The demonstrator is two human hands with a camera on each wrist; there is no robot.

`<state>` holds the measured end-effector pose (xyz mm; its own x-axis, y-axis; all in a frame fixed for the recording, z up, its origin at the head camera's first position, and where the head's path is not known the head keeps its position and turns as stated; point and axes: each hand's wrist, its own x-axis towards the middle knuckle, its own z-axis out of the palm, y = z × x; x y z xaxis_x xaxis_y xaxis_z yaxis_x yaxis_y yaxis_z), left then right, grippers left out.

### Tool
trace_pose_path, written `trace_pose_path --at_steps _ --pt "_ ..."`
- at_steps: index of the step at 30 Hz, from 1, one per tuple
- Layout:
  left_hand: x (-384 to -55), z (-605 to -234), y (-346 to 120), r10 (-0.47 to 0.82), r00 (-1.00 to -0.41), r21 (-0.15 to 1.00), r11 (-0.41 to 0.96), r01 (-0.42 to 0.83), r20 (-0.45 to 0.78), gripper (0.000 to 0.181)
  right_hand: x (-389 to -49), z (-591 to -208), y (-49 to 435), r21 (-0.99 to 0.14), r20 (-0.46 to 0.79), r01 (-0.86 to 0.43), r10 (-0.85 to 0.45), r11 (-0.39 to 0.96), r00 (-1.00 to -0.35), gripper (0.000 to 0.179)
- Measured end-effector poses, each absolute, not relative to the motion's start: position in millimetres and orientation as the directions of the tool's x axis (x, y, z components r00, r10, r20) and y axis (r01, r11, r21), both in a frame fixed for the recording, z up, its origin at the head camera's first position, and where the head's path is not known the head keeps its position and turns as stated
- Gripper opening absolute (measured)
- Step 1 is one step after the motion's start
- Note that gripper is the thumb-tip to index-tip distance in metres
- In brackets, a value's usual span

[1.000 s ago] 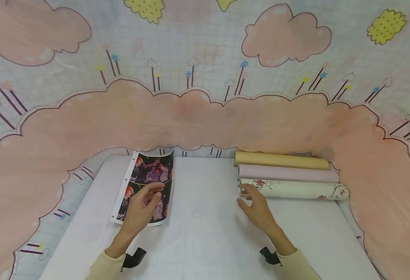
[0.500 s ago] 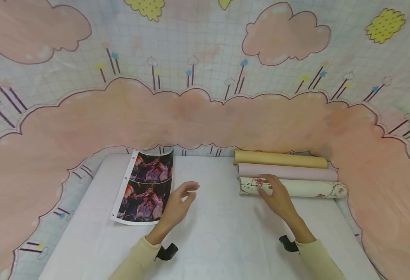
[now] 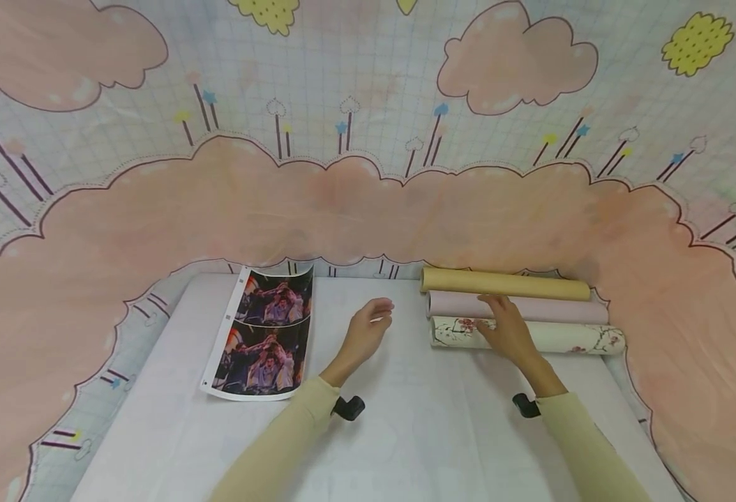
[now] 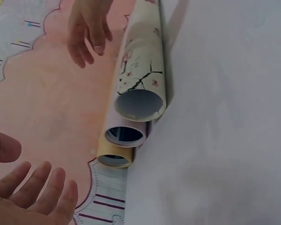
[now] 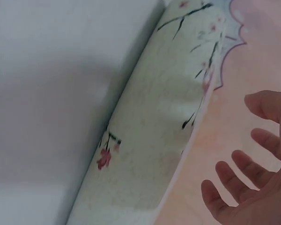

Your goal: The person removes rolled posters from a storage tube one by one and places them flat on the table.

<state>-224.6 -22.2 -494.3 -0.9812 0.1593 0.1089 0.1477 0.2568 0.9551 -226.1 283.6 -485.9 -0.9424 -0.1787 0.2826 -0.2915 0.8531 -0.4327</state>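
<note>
Three rolls of paper lie side by side at the back right of the table. Nearest the person is a cream roll with a blossom-branch pattern (image 3: 559, 337), behind it a pale pink roll (image 3: 556, 310), and farthest a yellow roll (image 3: 506, 284). Over the left half of the blossom and pink rolls hovers the right hand (image 3: 511, 335), fingers loosely bent and holding nothing. In the right wrist view its fingers are spread beside the blossom roll (image 5: 150, 108). The left hand (image 3: 363, 336), also without anything in it, is left of the rolls' open ends, palm facing them.
On the left of the white table (image 3: 393, 432) lies a printed sheet (image 3: 261, 355) with two similar dark photos, its right edge curling up. A cloth with pink clouds (image 3: 342, 209) rises behind the table. Each wrist wears a black camera mount (image 3: 349, 408).
The left hand has moved right and away from the person, from over the printed sheet towards the rolls. The right hand has shifted right and farther over the rolls. Rolls and sheet stay put.
</note>
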Motion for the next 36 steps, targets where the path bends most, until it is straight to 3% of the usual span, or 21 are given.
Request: trace_pose_path --at_steps 7,20,26,36 --pt "-249.8 -502.8 7.7 0.166 -0.986 0.969 0.239 0.063 0.023 0.038 -249.6 -492.6 295.8 -0.355 0.25 -0.295 -0.214 0.887 -0.944 0.052" --pt "-278.8 -527.4 49.6 0.24 -0.966 0.975 0.22 -0.045 -0.099 0.041 -266.7 -497.8 299.8 -0.38 0.134 -0.248 -0.212 0.891 -0.968 0.051" --pt "-281.4 -528.1 64.1 0.28 -0.94 0.965 0.227 -0.131 -0.193 0.043 -269.7 -500.2 300.6 -0.386 0.14 -0.255 -0.217 0.886 -0.966 0.05" --pt "-285.3 -534.0 74.1 0.27 -0.937 0.963 0.211 -0.168 -0.223 0.046 -270.4 -503.1 299.3 -0.39 0.164 -0.266 -0.218 0.881 -0.962 0.048"
